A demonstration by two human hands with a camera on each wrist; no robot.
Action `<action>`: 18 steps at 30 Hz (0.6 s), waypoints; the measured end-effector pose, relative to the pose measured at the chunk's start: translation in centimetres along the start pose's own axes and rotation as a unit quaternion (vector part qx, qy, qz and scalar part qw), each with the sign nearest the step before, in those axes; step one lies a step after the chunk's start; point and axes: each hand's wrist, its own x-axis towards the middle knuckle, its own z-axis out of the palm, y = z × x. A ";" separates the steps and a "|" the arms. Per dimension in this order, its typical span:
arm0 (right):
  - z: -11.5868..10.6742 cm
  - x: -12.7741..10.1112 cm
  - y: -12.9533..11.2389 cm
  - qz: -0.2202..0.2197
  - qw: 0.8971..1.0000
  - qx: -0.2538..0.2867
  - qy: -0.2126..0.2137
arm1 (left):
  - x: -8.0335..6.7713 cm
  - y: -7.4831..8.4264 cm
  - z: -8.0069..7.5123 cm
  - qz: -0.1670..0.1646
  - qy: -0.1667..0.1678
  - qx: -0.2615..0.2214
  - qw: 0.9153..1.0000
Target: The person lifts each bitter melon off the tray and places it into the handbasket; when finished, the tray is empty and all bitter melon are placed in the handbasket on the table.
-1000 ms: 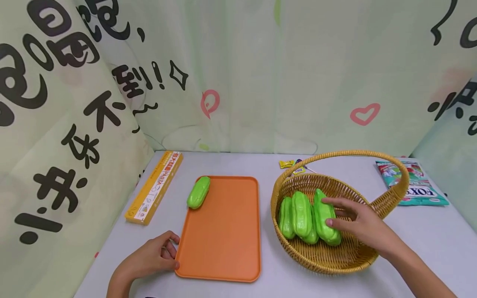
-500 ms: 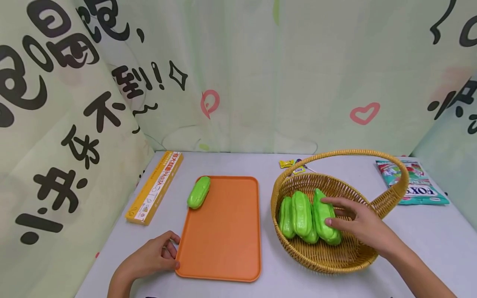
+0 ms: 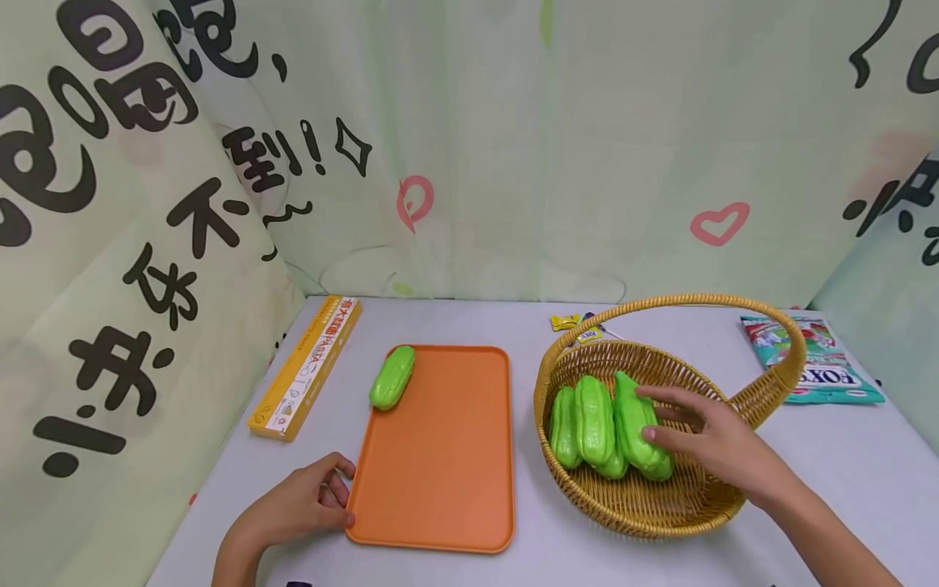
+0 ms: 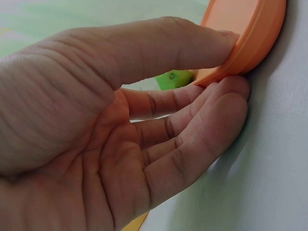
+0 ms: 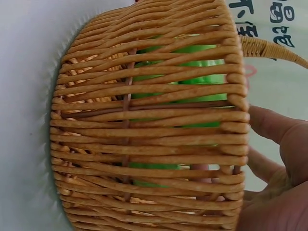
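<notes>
Green gourds [image 3: 612,424] fill the wicker basket [image 3: 638,509]; right hand [image 3: 715,440] pinches one, left hand [image 3: 301,505] grips the orange tray [image 3: 440,481].

The head view looks forward and down from above the near edge of the tabletop [image 3: 469,326], wide enough to take in the orange tray [image 3: 440,456], the wicker basket [image 3: 645,505] to the right of the tray, and both hands.

The left wrist view sits very close behind the left hand [image 4: 120,139], low over the tabletop, facing the tray's near left corner [image 4: 250,33]; it shares that corner with the head view.

The right wrist view looks sideways, rolled, at the basket's outer wall [image 5: 144,120] from close by, a wall the head view sees from above.
</notes>
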 end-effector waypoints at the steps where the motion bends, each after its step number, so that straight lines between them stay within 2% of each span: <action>1: 0.0 -0.1 -0.2 0.000 1.000 -0.005 0.003 | 0.0 0.0 0.0 0.001 0.000 0.001 1.000; 7: 0.1 -1.1 -2.9 -0.018 1.000 -0.003 0.017 | -0.1 0.1 -0.1 0.007 0.001 0.009 1.000; 10: 0.8 -1.7 -5.1 -0.059 0.998 0.016 0.027 | -0.1 0.0 -0.1 0.007 0.001 0.011 1.000; 14: 2.2 -2.0 -7.6 -0.141 0.989 0.034 0.030 | 0.0 0.0 0.0 0.008 0.003 0.011 1.000; 18: 4.1 -1.6 -9.5 -0.181 0.981 0.068 -0.003 | 0.0 0.1 0.0 0.010 0.004 0.015 1.000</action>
